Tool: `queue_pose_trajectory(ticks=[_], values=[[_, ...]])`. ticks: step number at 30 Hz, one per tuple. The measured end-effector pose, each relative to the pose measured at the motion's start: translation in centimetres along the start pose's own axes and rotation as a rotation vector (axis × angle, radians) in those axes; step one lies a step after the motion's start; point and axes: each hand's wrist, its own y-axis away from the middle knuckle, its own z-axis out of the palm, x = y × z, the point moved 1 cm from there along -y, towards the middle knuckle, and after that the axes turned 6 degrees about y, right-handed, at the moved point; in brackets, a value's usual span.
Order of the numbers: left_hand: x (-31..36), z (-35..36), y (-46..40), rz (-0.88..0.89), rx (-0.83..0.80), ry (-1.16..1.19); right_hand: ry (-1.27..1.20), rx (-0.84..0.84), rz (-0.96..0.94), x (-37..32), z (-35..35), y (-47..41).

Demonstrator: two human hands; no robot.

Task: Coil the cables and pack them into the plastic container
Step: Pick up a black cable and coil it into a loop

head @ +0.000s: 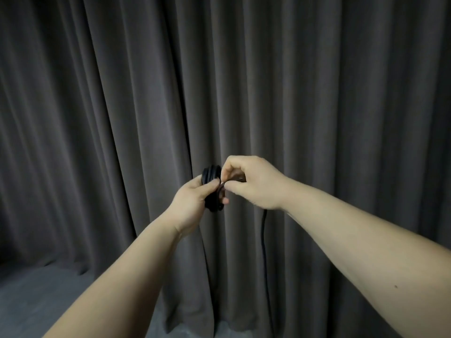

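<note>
Head view: left hand (192, 201) wrapped around a black cable coil (211, 176), fingers curled about the loops, thumb pressed on the front. Right hand (253, 182) just beside the coil, touching it — fingers (228, 167) pinching a strand at the coil's edge. Loose cable tail (264, 240) hanging straight down below the right hand, in front of a dark pleated curtain (122, 106). Grey floor (36, 301) below the curtain.

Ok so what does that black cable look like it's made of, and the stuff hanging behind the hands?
Black cable: probably rubber or plastic sheathing, matte, smooth and round, bending into tight loops without kinking. Its loose end hangs limp.
Curtain: woven fabric, dark grey and dull, judging by the soft vertical folds; the exact fibre can't be told.
</note>
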Motion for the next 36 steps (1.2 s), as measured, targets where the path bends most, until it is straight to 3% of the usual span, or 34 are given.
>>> queue_pose_trajectory(ticks=[4, 10, 20, 25, 29, 36], values=[[0.2, 1.1, 0.7, -0.081, -0.086, 0.148, 0.068, 0.234, 0.145, 1.2, -0.7, -0.3], [-0.2, 1.0, 0.5, -0.016, -0.178, 0.064, -0.474, 0.095, 0.251, 2.4, -1.2, -0.1], [0.4, 2.5, 0.9, -0.127, -0.278, 0.21, -0.57, 0.307, 0.245, 3.2, -0.4, 0.3], [0.4, 2.7, 0.5, -0.133, -0.185, 0.239, -0.568, 0.349, 0.241, 3.8, 0.5, 0.5], [0.6, 2.3, 0.6, -0.264, -0.133, 0.403, -0.529, 0.354, 0.242, 4.0, 0.8, 0.5], [1.4, 1.5, 1.0, -0.271, -0.118, 0.557, -0.954, 0.253, 0.336, 4.5, 1.4, 0.7]])
